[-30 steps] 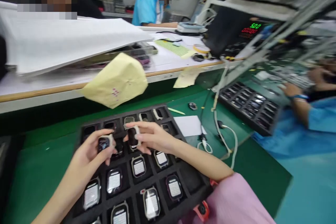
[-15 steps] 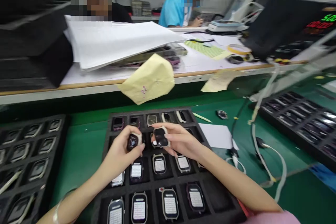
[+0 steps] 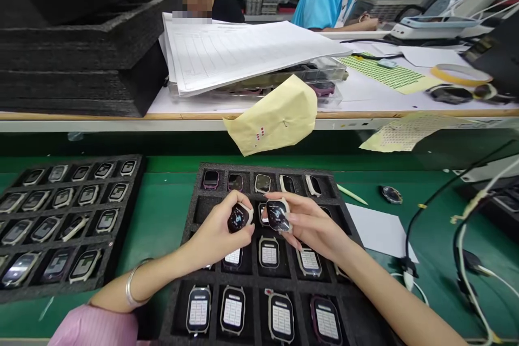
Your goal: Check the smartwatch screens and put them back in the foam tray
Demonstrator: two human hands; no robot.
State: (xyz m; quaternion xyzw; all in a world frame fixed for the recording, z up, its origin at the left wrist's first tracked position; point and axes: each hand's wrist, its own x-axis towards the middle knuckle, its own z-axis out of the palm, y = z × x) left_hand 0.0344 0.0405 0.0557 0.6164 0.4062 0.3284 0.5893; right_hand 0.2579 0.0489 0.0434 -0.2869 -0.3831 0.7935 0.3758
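Note:
My left hand [image 3: 227, 227] is closed around a smartwatch case [image 3: 240, 218] whose dark face is lit and tilted toward me. In my right hand [image 3: 312, 224] a second smartwatch case [image 3: 278, 215], pale-edged and also lit, is pinched by the fingers. Both are held side by side, a small gap apart, over a black foam tray [image 3: 253, 284]. Strapless watches sit in the tray's compartments; the nearer ones, such as this watch [image 3: 233, 308], show white screens. The back row, with a white watch [image 3: 313, 185], has dark screens. My hands hide part of the middle rows.
Another foam tray [image 3: 125, 232] of watches lies at left, below stacked black foam trays [image 3: 81, 86]. Papers [image 3: 251, 54] rest on the shelf ahead, where a yellow note [image 3: 279, 116] hangs. White paper [image 3: 381, 230], a stylus-like stick [image 3: 352, 194] and cables [image 3: 409, 238] lie right. Two people sit beyond.
The camera view has swung to the right-to-left, so the scene sits further right in the picture. The watch in my right hand now shows a lit face; before, it was dark. Both hands keep their watches.

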